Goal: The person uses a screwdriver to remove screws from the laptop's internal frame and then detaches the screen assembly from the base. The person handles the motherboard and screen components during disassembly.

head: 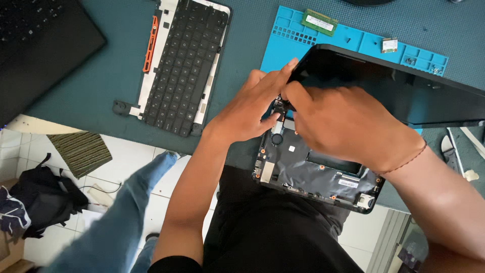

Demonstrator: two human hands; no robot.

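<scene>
Both hands work at the hinge corner of the opened laptop base [313, 174], at 12 o'clock of its exposed board. The left hand [250, 108] braces the lid [404, 91] with fingers extended together; the right hand [343, 124] pinches a small part there, not identifiable. The next move likely calls for a steady, gentle pull.

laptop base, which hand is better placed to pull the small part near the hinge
Probably the right hand: it seems to pinch at that spot on the opened laptop base, beside the lid. The left hand rests alongside, steadying.

The opened black laptop base [313, 172], its keyboard removed so the dark inner plate, small screws and side ports show, lies at the near edge of the worktop, partly over a blue mat, with its glossy black lid [404, 86] raised and tilted behind it.
</scene>
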